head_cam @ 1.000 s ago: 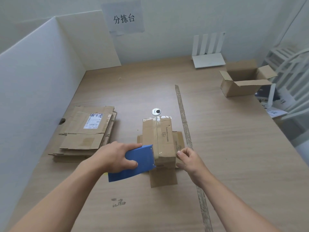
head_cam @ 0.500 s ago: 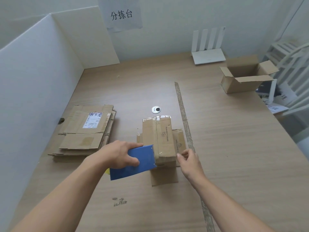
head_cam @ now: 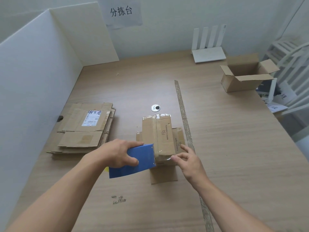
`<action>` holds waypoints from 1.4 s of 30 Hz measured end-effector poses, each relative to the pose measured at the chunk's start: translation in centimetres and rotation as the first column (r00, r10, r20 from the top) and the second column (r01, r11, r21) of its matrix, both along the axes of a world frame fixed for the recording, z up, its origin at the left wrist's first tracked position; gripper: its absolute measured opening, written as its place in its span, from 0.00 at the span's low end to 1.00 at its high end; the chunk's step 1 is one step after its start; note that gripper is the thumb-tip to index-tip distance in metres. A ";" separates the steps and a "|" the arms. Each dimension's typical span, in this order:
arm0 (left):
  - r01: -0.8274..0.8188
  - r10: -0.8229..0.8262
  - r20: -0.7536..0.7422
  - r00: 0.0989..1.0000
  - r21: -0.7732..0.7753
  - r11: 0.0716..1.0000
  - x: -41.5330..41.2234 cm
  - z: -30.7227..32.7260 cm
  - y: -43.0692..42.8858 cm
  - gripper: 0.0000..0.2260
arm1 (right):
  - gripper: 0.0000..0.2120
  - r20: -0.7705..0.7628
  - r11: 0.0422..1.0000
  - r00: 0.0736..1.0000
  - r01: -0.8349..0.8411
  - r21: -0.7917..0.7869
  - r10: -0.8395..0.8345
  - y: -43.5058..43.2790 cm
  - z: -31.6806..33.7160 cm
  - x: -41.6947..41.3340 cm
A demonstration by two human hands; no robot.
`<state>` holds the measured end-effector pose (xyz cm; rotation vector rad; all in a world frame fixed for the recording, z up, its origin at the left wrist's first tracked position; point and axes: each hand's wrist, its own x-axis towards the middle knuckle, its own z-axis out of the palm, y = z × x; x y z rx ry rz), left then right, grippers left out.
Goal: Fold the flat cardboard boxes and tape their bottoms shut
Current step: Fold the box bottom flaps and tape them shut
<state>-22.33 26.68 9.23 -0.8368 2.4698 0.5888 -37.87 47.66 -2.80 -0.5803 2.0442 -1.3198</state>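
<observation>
The left hand (head_cam: pixel 120 153) grips the tape dispenser (head_cam: pixel 138 162); the right hand (head_cam: pixel 189 161), fingers loose, touches the near end of the box (head_cam: pixel 158 134) (lengthwise away, between them).

wall sign (head_cam: pixel 122 11): "分拣台" | box print, shipping label: illegible

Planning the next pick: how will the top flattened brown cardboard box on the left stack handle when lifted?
The top flattened brown cardboard box is probably light, being thin sheet. It likely hinges at its creases and flaps instead of staying rigid. Lying flush on the stack, it may need sliding first.
</observation>
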 end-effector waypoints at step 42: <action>-0.008 0.009 0.033 0.999 -0.019 1.000 5.3 1.1 -3.0 0.32 | 0.32 -0.779 0.771 0.265 -0.501 0.392 0.568 -2.4 -3.1 -5.4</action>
